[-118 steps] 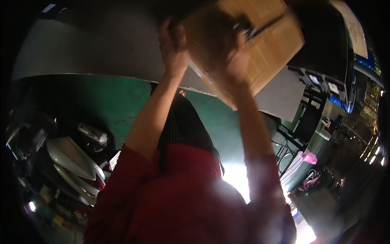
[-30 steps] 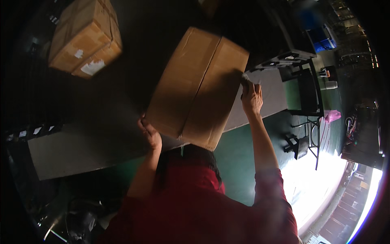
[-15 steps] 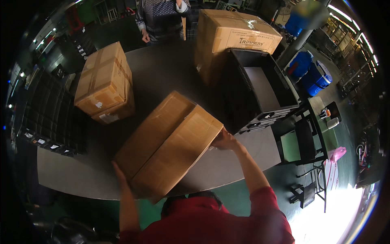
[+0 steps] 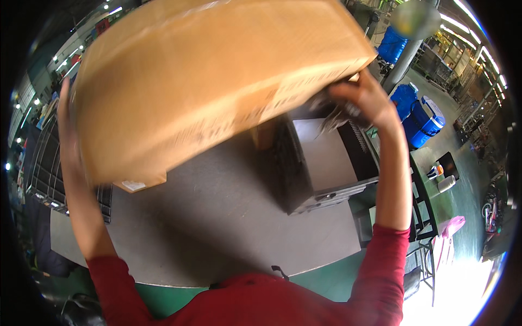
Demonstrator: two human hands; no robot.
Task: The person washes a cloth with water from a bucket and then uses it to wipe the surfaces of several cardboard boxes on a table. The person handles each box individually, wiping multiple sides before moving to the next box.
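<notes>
A large brown cardboard box (image 4: 217, 81), blurred by motion, is raised above the table and fills the upper part of the view. My left hand (image 4: 66, 119) presses along its left side, fingers stretched upward. At its lower right corner, my right hand (image 4: 361, 98) grips the edge. Just under that hand is a dark, ragged, blurred thing (image 4: 340, 111); I cannot tell what it is or whether I hold it. Beneath lies a stack of black crates (image 4: 296, 152), the top one open with a pale grey bottom. The box's far side is hidden.
The grey table (image 4: 217, 217) has a curved front edge. Part of another cardboard box (image 4: 142, 182) shows at left, beside black gridded crates (image 4: 46, 163). To the right are a metal post (image 4: 402, 65), a blue cooler (image 4: 424, 122) and a dark-framed stand (image 4: 421, 201).
The cardboard box has gone from resting tilted near the table's front edge to high above the table, lifted between both my hands. It now hides the person opposite and most of the other boxes.
</notes>
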